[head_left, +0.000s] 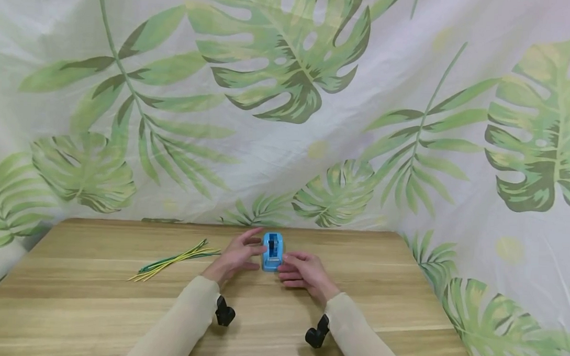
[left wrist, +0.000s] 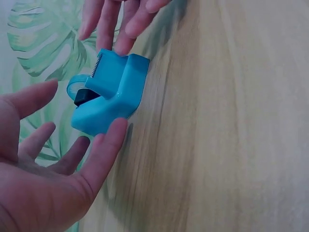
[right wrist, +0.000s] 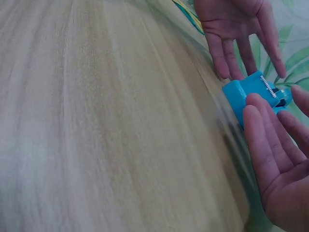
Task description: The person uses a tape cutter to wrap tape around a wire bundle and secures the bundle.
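- While both hands reach in from the sides, the blue tape dispenser (head_left: 273, 265) stands upright between them on the counter (head_left: 261, 329), its toothed cutter (left wrist: 97, 65) at the end nearer the person.
- Left hand (head_left: 235, 255): fingers spread wide and nearly straight along the dispenser's left side; one fingertip overlaps its flank, though whether they touch I cannot tell.
- Right hand (head_left: 307, 274): fingers nearly straight, held close together, tips at the dispenser's near right corner; contact there is also unclear.
- The dispenser sits close to the counter's far edge, with the leaf-printed cloth (head_left: 267, 151) rising just behind.
- Left of the left hand, a loose bundle of green and yellow strands (head_left: 176, 260) lies slantwise, its right end close to that hand.
- Wood surface stretches from the right hand to the counter's right edge, and nearer the person between the forearms.
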Tool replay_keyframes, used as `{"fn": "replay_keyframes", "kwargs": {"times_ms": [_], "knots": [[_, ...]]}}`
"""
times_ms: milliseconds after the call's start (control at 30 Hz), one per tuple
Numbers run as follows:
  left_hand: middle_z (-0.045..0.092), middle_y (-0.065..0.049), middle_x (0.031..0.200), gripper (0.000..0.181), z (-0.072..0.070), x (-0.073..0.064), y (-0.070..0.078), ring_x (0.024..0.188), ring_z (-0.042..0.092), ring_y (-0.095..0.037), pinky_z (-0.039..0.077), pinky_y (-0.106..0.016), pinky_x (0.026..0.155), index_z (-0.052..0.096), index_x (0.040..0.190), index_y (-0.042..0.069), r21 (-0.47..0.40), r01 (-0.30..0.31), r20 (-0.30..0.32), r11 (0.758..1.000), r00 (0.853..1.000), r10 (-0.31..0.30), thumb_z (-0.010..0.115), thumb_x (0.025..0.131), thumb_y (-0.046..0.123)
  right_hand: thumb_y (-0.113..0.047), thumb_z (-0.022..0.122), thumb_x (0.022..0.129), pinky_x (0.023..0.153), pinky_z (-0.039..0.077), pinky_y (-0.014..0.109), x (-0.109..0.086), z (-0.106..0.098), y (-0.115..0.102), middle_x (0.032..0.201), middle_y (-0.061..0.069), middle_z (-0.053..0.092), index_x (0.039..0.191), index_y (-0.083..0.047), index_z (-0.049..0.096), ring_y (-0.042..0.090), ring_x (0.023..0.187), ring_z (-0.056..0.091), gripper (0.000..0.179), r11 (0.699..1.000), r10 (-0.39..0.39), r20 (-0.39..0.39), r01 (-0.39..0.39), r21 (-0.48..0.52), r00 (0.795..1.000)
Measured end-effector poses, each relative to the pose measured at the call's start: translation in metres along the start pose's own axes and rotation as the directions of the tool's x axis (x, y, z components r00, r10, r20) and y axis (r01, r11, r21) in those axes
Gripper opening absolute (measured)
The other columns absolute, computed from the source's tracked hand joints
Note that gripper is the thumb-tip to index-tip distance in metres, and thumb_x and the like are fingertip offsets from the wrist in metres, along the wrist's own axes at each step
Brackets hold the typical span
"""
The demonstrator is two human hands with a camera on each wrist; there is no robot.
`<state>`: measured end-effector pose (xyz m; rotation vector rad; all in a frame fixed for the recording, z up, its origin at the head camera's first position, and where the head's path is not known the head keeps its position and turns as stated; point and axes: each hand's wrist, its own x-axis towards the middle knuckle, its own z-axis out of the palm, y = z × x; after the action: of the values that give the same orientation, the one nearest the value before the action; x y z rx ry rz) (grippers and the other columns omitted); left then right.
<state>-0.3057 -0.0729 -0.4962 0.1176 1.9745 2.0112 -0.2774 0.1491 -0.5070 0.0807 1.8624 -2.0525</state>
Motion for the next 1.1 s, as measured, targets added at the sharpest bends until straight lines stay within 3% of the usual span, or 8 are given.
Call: {"fn": "replay_keyframes", "kwargs": {"times_ms": [233, 533, 767, 1100], "knots": [[0.033, -0.029, 0.151, 0.068, 0.003, 0.003, -0.001, 0.120, 0.053, -0.048, 0.055, -0.056, 0.083, 0.038, 0.155, 0.011, 0.015, -0.024, -0.017, 1.000, 1.000, 0.024, 0.067, 0.094, 0.005, -0.027, 0.068, 0.098, 0.072, 0.060, 0.040, 0.006, 0.002, 0.006, 0.100, 0.020, 0.073, 0.131, 0.004, 0.058, 0.024, 0.082, 0.074, 0.047, 1.000, 0.011, 0.006, -0.011, 0.007, 1.000], [0.037, -0.033, 0.145, 0.067, 0.006, 0.008, -0.008, 0.111, 0.059, -0.046, 0.057, -0.053, 0.080, 0.038, 0.154, 0.006, -0.007, -0.049, -0.029, 0.999, 0.998, 0.049, 0.061, 0.092, -0.009, -0.028, 0.069, 0.097, 0.068, 0.060, 0.038, 0.014, 0.007, 0.003, 0.092, 0.015, 0.075, 0.123, 0.002, 0.063, 0.020, 0.074, 0.073, 0.039, 0.999, 0.036, 0.008, -0.036, -0.028, 0.999], [0.044, -0.033, 0.140, 0.065, 0.014, 0.007, -0.003, 0.101, 0.062, -0.039, 0.059, -0.052, 0.073, 0.042, 0.150, 0.002, 0.108, -0.059, -0.077, 0.992, 0.995, 0.068, 0.063, 0.091, -0.010, -0.029, 0.071, 0.096, 0.067, 0.061, 0.038, 0.017, 0.008, 0.001, 0.088, 0.013, 0.075, 0.121, 0.001, 0.065, 0.020, 0.073, 0.073, 0.040, 0.997, 0.052, -0.007, -0.052, -0.061, 0.999], [0.043, -0.031, 0.141, 0.065, 0.016, 0.017, -0.010, 0.109, 0.058, -0.041, 0.060, -0.043, 0.073, 0.042, 0.150, 0.000, 0.133, -0.055, -0.099, 0.990, 0.993, 0.068, 0.059, 0.089, -0.016, -0.028, 0.073, 0.094, 0.064, 0.060, 0.036, 0.023, 0.011, -0.001, 0.079, 0.008, 0.072, 0.112, -0.001, 0.069, 0.016, 0.066, 0.070, 0.033, 0.995, 0.068, -0.023, -0.069, -0.076, 0.997]]}}
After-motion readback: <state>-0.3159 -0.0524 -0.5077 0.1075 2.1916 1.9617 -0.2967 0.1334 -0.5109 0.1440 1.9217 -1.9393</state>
